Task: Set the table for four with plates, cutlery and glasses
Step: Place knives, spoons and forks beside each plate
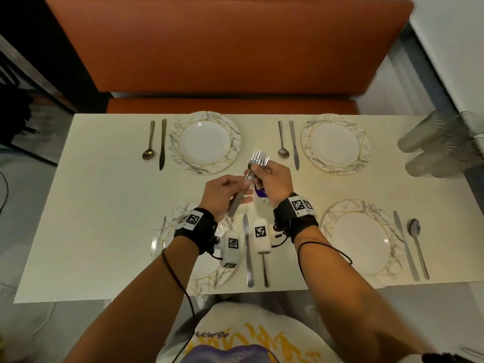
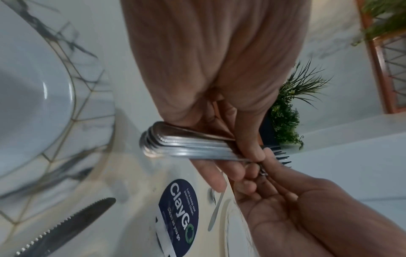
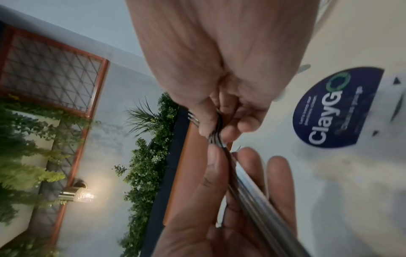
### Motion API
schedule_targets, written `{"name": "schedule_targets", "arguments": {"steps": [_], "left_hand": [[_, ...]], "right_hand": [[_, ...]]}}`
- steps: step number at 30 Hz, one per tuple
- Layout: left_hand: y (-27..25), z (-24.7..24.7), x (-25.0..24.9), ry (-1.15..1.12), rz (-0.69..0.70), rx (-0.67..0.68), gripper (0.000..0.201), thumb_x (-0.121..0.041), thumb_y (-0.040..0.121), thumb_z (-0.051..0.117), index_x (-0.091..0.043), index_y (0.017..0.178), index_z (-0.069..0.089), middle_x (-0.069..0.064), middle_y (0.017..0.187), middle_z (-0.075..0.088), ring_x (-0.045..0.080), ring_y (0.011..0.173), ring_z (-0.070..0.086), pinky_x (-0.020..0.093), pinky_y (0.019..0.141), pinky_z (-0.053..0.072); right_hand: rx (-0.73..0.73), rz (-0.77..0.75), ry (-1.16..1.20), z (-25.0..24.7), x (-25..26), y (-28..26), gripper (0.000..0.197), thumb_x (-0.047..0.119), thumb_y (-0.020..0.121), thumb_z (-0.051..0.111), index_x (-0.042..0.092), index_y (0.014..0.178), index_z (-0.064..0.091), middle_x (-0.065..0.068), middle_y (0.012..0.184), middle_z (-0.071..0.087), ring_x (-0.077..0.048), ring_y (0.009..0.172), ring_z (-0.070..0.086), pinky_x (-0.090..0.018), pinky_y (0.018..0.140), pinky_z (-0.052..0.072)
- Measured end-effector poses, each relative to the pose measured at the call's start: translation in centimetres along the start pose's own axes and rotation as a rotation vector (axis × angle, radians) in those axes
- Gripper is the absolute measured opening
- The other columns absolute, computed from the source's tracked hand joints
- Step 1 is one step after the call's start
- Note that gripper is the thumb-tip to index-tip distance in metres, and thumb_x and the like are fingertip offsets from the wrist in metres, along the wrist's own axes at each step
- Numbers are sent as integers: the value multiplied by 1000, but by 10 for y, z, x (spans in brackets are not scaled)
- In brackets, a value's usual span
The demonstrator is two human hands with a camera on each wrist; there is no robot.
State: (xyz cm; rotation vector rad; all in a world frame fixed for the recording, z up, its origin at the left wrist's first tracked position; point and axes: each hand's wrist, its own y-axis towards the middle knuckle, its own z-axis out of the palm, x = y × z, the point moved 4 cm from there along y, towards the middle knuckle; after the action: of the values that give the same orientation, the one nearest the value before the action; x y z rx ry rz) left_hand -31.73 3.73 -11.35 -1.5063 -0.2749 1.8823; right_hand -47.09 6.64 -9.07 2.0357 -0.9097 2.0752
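Both hands meet over the middle of the white counter [image 1: 104,205], sharing a stacked bundle of forks [image 1: 255,163]. Left hand [image 1: 222,195] is curled round the handle ends; right hand [image 1: 272,179] pinches the necks just below the tines, which fan out toward the far side.

Head view only: four marble-and-gold plates, far left [image 1: 205,142], far right [image 1: 336,143], near right [image 1: 360,242], and near left [image 1: 167,239] largely hidden under the left wrist. Each far plate has a spoon [image 1: 148,141] and knife [image 1: 162,144] just beside it on the left; the near right plate has a knife [image 1: 405,244] and spoon [image 1: 418,247] on its right. Another knife [image 1: 247,255] lies between the forearms. Clear stacked glasses [image 1: 442,148] lie at the right edge, blurred. An orange bench seat [image 1: 222,48] stands beyond the counter.

Left wrist view adds: rounded handle ends layered one on another, count unclear, thumb pressed over them; a serrated knife blade [image 2: 66,227] beside a plate rim [image 2: 72,97]; a dark blue "ClayGo" sticker [image 2: 179,215] on the counter.

Right wrist view adds: right fingers [image 3: 248,121] closed round the fork necks, tines barely visible behind them; the same sticker [image 3: 334,111]; a wall lamp [image 3: 77,194], foliage [image 3: 151,156] and a lattice window [image 3: 50,69].
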Motion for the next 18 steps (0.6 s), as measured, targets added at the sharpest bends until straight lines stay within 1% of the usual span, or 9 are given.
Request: {"name": "schedule_targets", "arguments": {"steps": [2, 3, 7, 9, 11, 13, 15, 16, 18], "left_hand": [[-7, -14, -3, -23, 1, 11, 29, -6, 91, 76, 12, 113, 67, 29, 107, 74, 38, 102, 75, 50, 88, 62], [-9, -21, -4, -36, 5, 24, 29, -5, 92, 75, 13, 114, 66, 28, 108, 74, 37, 104, 75, 51, 88, 61], [-20, -58, -8, -79, 8, 32, 23, -5, 95, 71, 9, 114, 70, 19, 102, 73, 27, 95, 72, 51, 88, 61], [-28, -81, -10, -97, 4, 37, 23, -6, 97, 68, 7, 116, 70, 17, 105, 73, 25, 95, 71, 50, 87, 61], [-38, -105, -9, -101, 3, 23, 20, -5, 97, 67, 5, 115, 70, 19, 107, 72, 27, 97, 72, 51, 87, 61], [-45, -134, -5, -81, 8, -29, 13, -4, 97, 67, 0, 107, 74, 18, 105, 72, 28, 99, 70, 54, 92, 60], [-51, -167, 3, -44, 16, -131, 12, -2, 97, 66, -5, 102, 77, 12, 104, 75, 27, 97, 69, 55, 97, 57], [-55, -184, 8, -37, 13, -195, 14, -1, 97, 64, -4, 101, 77, 9, 105, 77, 27, 94, 68, 53, 98, 58], [-63, -214, 18, -42, 7, -326, 15, 3, 97, 63, -2, 100, 76, 7, 105, 78, 26, 86, 65, 50, 95, 59]], "right_hand": [[-4, 7, 70, 16, 1, -7, 16, 7, 97, 65, -1, 107, 74, -26, 91, 74, -17, 59, 57, -33, 57, 47], [-2, 1, 79, 24, 1, -9, 17, 7, 97, 65, -1, 108, 74, -27, 93, 75, -17, 59, 58, -30, 56, 48], [38, -26, 94, 58, -1, -20, 18, 12, 98, 65, 3, 110, 75, -32, 86, 69, -22, 59, 53, -33, 59, 49], [46, -32, 112, 77, -6, -26, 17, 11, 98, 64, 2, 108, 75, -30, 79, 66, -21, 56, 51, -32, 58, 48], [46, -20, 142, 98, -11, -34, 14, 9, 99, 63, 3, 105, 74, -24, 80, 69, -18, 55, 51, -29, 55, 47], [43, 33, 167, 118, -20, -43, 14, 7, 99, 62, 0, 105, 72, -16, 79, 72, -16, 55, 51, -25, 52, 46], [30, 93, 177, 135, -30, -51, 16, 5, 99, 61, -6, 106, 70, -14, 75, 71, -17, 54, 50, -23, 49, 45], [30, 114, 167, 142, -36, -54, 16, 5, 99, 61, -6, 105, 70, -13, 74, 71, -18, 54, 50, -23, 49, 46], [45, 131, 139, 155, -46, -61, 12, 6, 99, 62, 0, 99, 72, -14, 75, 71, -19, 56, 51, -25, 50, 47]]}}
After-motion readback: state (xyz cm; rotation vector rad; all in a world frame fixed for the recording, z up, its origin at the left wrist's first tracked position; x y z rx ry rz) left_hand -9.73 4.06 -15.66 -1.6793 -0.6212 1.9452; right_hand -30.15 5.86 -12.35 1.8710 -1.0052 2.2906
